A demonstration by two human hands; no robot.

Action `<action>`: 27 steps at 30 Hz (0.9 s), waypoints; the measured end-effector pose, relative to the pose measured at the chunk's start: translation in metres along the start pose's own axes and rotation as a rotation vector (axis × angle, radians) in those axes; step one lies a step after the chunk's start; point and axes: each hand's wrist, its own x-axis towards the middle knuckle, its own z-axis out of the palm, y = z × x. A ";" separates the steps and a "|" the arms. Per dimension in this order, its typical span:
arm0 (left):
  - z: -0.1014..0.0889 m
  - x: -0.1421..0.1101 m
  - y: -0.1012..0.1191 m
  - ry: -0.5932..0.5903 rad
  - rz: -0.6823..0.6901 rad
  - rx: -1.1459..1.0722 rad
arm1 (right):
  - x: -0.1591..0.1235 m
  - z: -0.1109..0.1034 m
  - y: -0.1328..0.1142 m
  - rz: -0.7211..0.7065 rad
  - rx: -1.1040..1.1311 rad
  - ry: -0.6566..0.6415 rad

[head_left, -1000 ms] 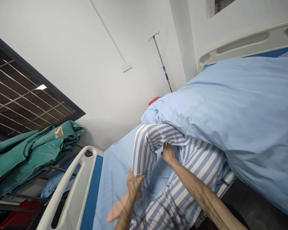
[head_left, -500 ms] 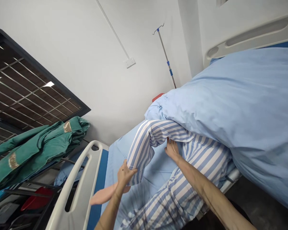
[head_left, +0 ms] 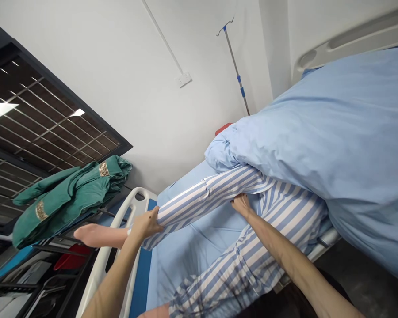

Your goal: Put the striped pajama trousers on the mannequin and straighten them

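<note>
Left to right: one heap of green cloth (head_left: 73, 198) on a dark rack (head_left: 53, 260), in front of one dark slatted panel (head_left: 36, 110). One white bed footboard (head_left: 115, 229). Two bare, mannequin-like feet: one (head_left: 97, 235) sticks out past the footboard, the other (head_left: 155, 311) sits at the bottom edge. My left hand (head_left: 146, 224) has its fingers closed around the raised striped pyjama leg (head_left: 199, 198) near the ankle. That leg is lifted over the blue sheet (head_left: 189, 260), and the second striped leg (head_left: 219, 269) lies on the sheet. My right hand (head_left: 242, 205) presses under the raised leg; I can't tell if those fingers are closed. One wall socket (head_left: 185, 79), one IV pole (head_left: 235, 66), one red object (head_left: 223, 129). One blue quilt (head_left: 318, 154) covers the upper body, below one white headboard (head_left: 351, 39).
</note>
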 end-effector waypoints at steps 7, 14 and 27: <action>-0.026 0.005 0.000 -0.046 0.044 0.107 | -0.003 0.001 0.003 0.011 0.008 -0.057; 0.008 -0.002 0.003 -0.044 0.035 0.049 | 0.000 0.005 0.004 0.019 0.007 -0.100; 0.087 -0.003 0.096 0.170 -0.187 -0.548 | 0.002 -0.002 0.000 0.007 0.013 0.108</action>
